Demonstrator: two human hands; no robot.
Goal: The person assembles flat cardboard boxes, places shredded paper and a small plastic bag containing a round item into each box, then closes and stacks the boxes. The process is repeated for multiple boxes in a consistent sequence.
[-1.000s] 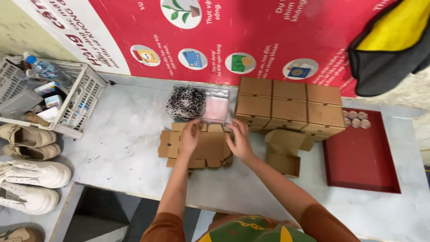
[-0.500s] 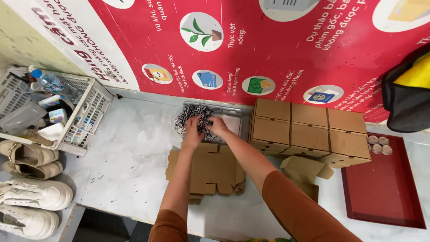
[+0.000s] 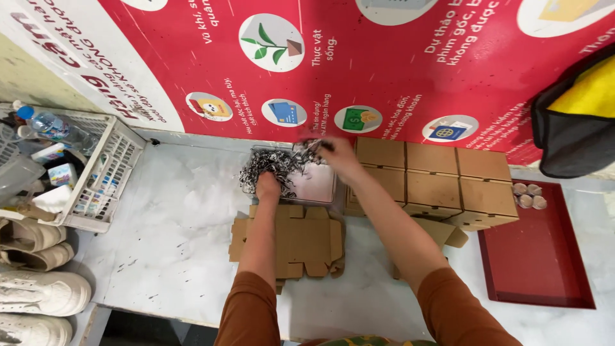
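Right hand (image 3: 334, 154) has lifted up and rightward since 0.5 s ago, now pinching a tuft of shredded paper (image 3: 272, 168) at frame centre-top. Marble table (image 3: 179, 237) holds flat cardboard blanks (image 3: 301, 240) at centre, folded boxes (image 3: 442, 182) right of them. Clear tray (image 3: 317, 186) holds the shreds. Left hand (image 3: 268, 188) presses closed into the shreds.

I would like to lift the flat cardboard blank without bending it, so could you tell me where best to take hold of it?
Probably by the left edge of the flat cardboard blank, coming from the left over the table. It lies flat and unfolded, with its tabs sticking out there. The left hand, in the shredded paper, has its forearm across the middle, and stacked boxes crowd the right.
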